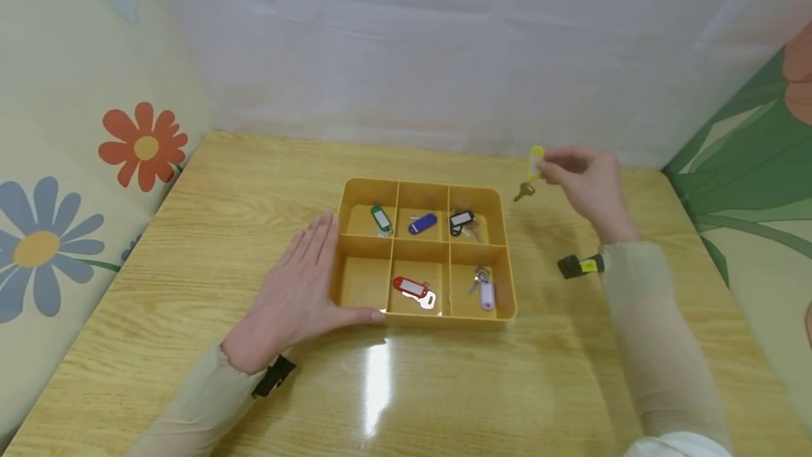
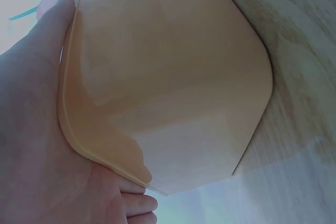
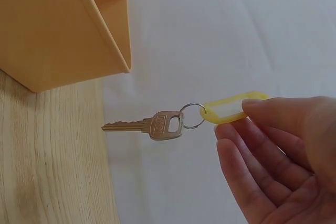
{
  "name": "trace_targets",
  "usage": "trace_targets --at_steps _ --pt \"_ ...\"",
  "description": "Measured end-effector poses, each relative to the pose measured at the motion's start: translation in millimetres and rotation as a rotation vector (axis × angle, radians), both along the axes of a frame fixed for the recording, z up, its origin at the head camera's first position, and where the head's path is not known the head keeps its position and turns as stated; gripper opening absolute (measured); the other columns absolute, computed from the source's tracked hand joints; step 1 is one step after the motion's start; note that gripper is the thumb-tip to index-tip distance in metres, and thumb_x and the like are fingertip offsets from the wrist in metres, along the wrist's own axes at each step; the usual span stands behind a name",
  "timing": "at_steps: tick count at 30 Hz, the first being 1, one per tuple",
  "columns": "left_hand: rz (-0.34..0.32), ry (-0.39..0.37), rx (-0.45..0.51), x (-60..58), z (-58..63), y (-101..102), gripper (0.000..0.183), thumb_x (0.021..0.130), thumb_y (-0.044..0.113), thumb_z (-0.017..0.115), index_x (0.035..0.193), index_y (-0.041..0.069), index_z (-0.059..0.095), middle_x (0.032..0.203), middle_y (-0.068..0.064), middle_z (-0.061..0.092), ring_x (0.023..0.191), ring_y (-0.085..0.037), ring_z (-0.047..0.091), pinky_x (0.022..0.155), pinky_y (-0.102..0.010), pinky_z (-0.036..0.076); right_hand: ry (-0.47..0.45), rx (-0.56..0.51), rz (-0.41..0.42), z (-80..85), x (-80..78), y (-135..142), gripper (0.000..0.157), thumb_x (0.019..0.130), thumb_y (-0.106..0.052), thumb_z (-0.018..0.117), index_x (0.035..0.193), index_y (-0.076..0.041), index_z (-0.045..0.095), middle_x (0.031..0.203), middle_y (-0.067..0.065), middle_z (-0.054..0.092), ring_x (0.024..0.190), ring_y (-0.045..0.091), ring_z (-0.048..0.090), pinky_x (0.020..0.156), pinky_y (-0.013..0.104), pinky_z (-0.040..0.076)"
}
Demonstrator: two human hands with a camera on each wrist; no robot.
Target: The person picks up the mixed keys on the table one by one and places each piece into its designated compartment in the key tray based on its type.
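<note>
My right hand [image 1: 586, 185] pinches a yellow key tag [image 3: 228, 107] between thumb and fingers, above the table to the right of the organizer. A key [image 3: 165, 126] dangles from the tag on a metal ring [image 3: 193, 115]. My left hand [image 1: 294, 288] rests with straight fingers along the left side of the yellow compartment tray [image 1: 419, 319], its thumb on the front rim. In the tray's back row lie a green tag [image 1: 381, 218], a blue tag [image 1: 422, 223] and black tags [image 1: 461, 218] with keys. The front row holds a red tag [image 1: 410, 287] in the middle and a pale purple tag [image 1: 486, 295] at right.
The tray stands on a wood-grain table [image 1: 444, 386]. A white sheet [image 1: 380, 55] hangs behind the table's back edge. Flower-patterned panels [image 1: 146, 147] rise at both sides. A black strap [image 1: 580, 266] sits at the right wrist.
</note>
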State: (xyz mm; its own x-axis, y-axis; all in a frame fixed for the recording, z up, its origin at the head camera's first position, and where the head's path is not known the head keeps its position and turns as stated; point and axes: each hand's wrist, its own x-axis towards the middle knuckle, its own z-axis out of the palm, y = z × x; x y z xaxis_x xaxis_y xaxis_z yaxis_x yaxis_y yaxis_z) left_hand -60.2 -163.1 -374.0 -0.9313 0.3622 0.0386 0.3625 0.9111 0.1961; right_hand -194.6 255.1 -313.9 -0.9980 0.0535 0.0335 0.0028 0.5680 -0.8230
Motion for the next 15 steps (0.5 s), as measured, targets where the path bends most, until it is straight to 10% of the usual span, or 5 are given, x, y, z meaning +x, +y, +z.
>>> trace_targets --at_steps 15 --pt "-0.001 0.007 -0.003 -0.3 -1.6 -2.3 0.144 0.069 0.100 0.042 0.160 -0.003 -0.002 0.166 -0.017 -0.009 0.153 -0.030 -0.005 0.124 -0.046 0.007 0.061 0.006 0.029 0.8 4.5 -8.0 0.041 0.094 -0.036 0.075 0.123 -0.007 0.070 0.114 0.009 0.071 0.096 0.017 0.067 0.085 0.026 0.056"
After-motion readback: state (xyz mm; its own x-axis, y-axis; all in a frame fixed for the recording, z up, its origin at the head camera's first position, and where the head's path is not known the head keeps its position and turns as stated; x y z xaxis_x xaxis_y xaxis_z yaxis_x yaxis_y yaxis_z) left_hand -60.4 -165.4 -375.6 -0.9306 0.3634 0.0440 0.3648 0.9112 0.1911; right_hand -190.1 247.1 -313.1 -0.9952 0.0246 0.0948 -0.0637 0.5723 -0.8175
